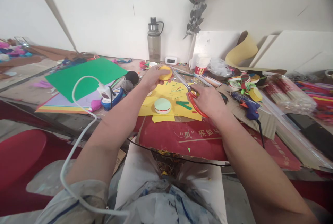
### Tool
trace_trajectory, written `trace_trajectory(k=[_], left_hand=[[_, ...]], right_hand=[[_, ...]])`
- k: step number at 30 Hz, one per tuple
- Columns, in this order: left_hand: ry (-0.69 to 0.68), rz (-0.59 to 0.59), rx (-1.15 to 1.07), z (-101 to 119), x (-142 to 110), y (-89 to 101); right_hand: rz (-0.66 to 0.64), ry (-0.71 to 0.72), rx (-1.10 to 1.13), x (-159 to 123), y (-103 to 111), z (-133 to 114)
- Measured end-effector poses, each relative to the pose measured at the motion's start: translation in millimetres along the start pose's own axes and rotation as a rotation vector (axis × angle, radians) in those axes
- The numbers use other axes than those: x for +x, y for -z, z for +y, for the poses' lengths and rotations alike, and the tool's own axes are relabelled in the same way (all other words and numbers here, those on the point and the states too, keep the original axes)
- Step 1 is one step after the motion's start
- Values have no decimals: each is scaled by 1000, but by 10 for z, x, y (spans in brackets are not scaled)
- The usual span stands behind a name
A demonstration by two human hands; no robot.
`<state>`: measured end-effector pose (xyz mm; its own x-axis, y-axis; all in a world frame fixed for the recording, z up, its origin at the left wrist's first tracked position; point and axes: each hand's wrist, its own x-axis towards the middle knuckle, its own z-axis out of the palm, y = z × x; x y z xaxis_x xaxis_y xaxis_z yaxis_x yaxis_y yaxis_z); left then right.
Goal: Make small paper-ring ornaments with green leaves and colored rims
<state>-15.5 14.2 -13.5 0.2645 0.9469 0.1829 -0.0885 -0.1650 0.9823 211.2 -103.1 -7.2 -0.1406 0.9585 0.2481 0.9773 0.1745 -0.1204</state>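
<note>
My left hand (153, 79) grips a small round piece with a yellow face (165, 72), raised above the yellow paper (156, 111). Red-handled scissors (194, 103) are in my right hand (208, 101), their blades pointing up and left toward the yellow piece. Whether the blades touch it I cannot tell. Below my hands, a round piece with a pale green top (162, 105) lies on the yellow paper. Green paper strips (184, 104) and thin scraps are scattered beside it.
A green sheet (85, 75) lies at the left, near a power strip with a white cable (68, 168) crossing my left arm. A blue glue gun (247, 105) rests at the right on cardboard. A bottle (154, 42) and paper cups (202, 65) stand at the back.
</note>
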Motion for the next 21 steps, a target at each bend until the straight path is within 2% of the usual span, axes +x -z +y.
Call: trace_trajectory(k=[15,21], left_hand=[[21,50,-68,21,12,17],[15,56,-5,52,3,16]], right_hand=[[-27,-15,-34,-14,25,-21],[-18,-8,-31,-19,30,-23]])
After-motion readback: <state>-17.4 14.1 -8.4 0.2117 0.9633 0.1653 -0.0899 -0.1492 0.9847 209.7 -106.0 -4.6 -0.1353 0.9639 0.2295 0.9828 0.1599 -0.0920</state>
